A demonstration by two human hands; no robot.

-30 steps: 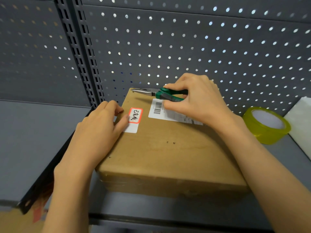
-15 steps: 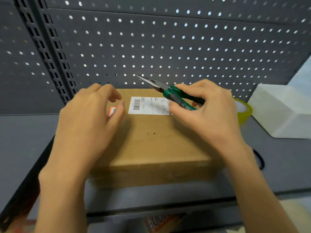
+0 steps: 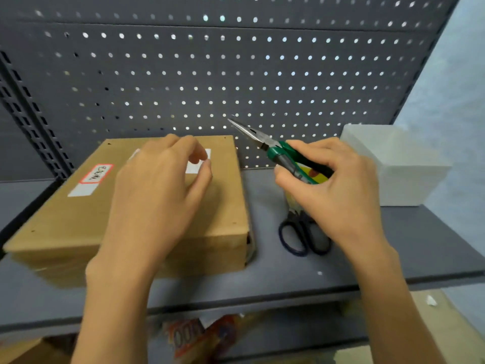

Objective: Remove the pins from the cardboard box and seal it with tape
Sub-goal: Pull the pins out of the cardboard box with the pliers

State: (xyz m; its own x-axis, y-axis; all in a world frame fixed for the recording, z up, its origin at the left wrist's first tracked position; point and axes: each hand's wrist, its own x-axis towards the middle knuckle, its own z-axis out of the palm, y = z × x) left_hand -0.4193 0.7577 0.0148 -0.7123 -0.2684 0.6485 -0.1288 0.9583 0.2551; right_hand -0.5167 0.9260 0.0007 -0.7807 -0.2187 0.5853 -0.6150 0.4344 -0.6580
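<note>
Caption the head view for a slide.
Right hand holds green-handled pliers beside cardboard box; left hand above it.

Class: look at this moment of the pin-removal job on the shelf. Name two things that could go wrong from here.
1. The right hand holds the pliers off the cardboard box, tips pointing at the pegboard; a careless swing back could jab the left hand over the lid.
2. The scissors lie under the right hand, so lowering it could knock them.
</note>
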